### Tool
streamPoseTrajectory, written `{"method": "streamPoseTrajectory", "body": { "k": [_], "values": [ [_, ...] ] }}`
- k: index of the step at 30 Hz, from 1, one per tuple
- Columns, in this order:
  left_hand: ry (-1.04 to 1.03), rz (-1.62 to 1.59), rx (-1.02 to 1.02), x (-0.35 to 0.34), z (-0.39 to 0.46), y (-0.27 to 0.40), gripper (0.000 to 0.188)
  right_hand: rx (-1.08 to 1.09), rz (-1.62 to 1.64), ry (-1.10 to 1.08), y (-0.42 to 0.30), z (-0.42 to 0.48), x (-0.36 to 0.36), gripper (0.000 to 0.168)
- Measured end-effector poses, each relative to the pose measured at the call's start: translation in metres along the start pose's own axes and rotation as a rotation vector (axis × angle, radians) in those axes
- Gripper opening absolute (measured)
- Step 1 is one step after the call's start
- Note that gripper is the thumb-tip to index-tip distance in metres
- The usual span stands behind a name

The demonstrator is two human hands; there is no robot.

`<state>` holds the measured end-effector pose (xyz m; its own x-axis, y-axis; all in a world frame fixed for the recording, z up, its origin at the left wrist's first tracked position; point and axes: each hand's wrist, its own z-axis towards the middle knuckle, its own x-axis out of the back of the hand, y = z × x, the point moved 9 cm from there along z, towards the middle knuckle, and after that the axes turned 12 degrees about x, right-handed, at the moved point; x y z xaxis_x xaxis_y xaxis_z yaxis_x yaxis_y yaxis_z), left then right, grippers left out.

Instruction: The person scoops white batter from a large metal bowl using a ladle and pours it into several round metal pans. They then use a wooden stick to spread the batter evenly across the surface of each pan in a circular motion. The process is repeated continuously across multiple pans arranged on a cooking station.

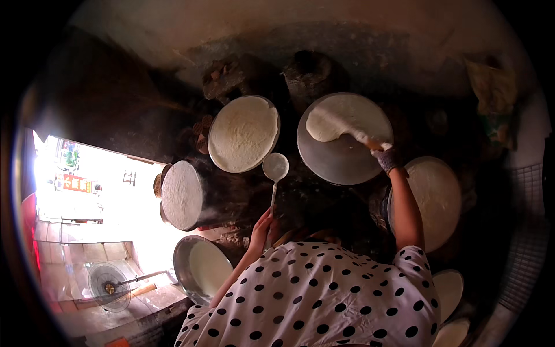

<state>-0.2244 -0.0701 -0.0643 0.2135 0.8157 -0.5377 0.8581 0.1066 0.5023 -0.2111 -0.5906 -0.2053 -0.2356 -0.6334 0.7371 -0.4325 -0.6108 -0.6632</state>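
Note:
My left hand (262, 229) grips the long handle of a metal ladle (275, 166), whose round bowl is coated with pale batter. My right hand (387, 157), in a knitted glove, holds a wooden-handled spreader (347, 126), its blade blurred. That blade lies across a round griddle (329, 162), over a patch of pale batter (325, 126) covering its far part. Just beyond the ladle is another round griddle with a full pancake layer (244, 133). Beside my left forearm stands a metal basin (178, 260) of pale liquid batter (206, 266).
Coated griddles stand at left (182, 195) and beneath my right forearm (438, 204). Two pale rounds (448, 290) lie at lower right. Blackened stove masonry (225, 78) rises at the back. A fan (109, 287) stands near the bright opening at left. A sack (494, 91) is at right.

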Motion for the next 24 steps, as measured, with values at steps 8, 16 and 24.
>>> {"method": "streamPoseTrajectory", "body": {
  "k": [8,16,24],
  "values": [
    [0.081,-0.098,0.034,0.002,-0.005,-0.006,0.040,0.326,0.134,-0.159,-0.041,-0.014,-0.014,0.054],
    [0.153,-0.104,0.005,0.015,-0.013,-0.016,0.039,-0.034,-0.242,-0.239,-0.100,-0.010,0.014,0.061],
    [0.179,-0.144,0.021,0.013,-0.029,-0.039,0.040,-0.096,-0.100,-0.168,-0.026,-0.013,0.010,0.056]
  ]
}}
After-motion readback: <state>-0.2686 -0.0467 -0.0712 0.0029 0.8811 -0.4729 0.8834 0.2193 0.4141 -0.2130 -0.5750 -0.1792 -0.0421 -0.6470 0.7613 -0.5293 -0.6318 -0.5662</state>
